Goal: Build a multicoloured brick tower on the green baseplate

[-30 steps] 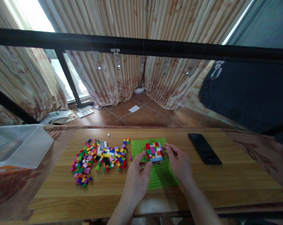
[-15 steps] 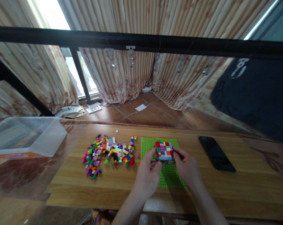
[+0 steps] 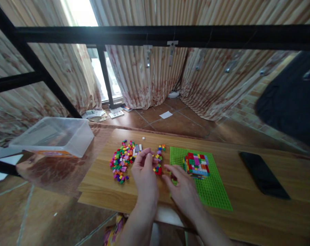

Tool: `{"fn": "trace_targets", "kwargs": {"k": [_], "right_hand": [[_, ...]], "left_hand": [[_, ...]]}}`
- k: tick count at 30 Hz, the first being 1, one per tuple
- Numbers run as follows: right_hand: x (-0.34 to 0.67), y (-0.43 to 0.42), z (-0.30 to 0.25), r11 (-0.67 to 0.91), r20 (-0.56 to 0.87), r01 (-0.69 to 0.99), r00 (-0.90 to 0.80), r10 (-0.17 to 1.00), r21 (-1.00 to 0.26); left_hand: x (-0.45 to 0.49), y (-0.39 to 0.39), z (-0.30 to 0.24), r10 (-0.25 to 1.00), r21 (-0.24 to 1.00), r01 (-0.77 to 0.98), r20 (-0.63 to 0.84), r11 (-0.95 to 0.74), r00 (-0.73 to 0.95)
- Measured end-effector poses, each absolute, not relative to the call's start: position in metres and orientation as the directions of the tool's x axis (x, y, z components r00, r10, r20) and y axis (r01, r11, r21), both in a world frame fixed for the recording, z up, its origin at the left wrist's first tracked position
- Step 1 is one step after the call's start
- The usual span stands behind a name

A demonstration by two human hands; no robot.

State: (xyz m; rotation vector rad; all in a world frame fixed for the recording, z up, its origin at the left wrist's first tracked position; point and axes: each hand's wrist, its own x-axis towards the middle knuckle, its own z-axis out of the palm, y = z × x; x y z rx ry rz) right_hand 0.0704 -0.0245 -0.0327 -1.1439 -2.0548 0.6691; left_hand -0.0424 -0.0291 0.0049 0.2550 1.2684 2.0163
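Observation:
My left hand [image 3: 144, 176] is over the right part of a pile of small coloured toy bricks [image 3: 120, 159], fingertips drawn together in a pinch. Whatever may be between those fingertips is too small to make out. Just right of it, my right hand [image 3: 184, 189] reaches over the left edge of a green baseplate [image 3: 216, 191], its thumb and forefinger apart. A multicoloured block built of bricks [image 3: 197, 164] sits on the baseplate, beyond the right hand and touched by neither hand's fingertips. Part of the pile is hidden behind my left hand.
A black phone [image 3: 264, 174] lies on the wooden table [image 3: 106, 194] at the right. One white brick [image 3: 143, 138] lies apart near the far edge. To the left stands a clear plastic bin [image 3: 80, 136]. A dark metal bar [image 3: 134, 36] crosses beyond the table.
Both hands have let go of the brick block, which now rests on the baseplate. They have moved left, the left one to the brick pile. The view has turned left.

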Motion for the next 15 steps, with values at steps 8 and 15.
{"fn": "trace_targets", "kwargs": {"k": [8, 15], "right_hand": [[0.055, -0.014, -0.047, 0.478, 0.172, 0.647, -0.479, 0.861, -0.594], [0.054, -0.016, -0.033, 0.425, 0.227, 0.536, -0.397, 0.889, -0.729]], "left_hand": [[-0.062, -0.032, 0.006, 0.741, 0.744, -0.648, -0.341, -0.164, -0.579], [-0.061, -0.032, 0.008, 0.759, 0.726, -0.674, -0.36, -0.137, -0.543]]}}
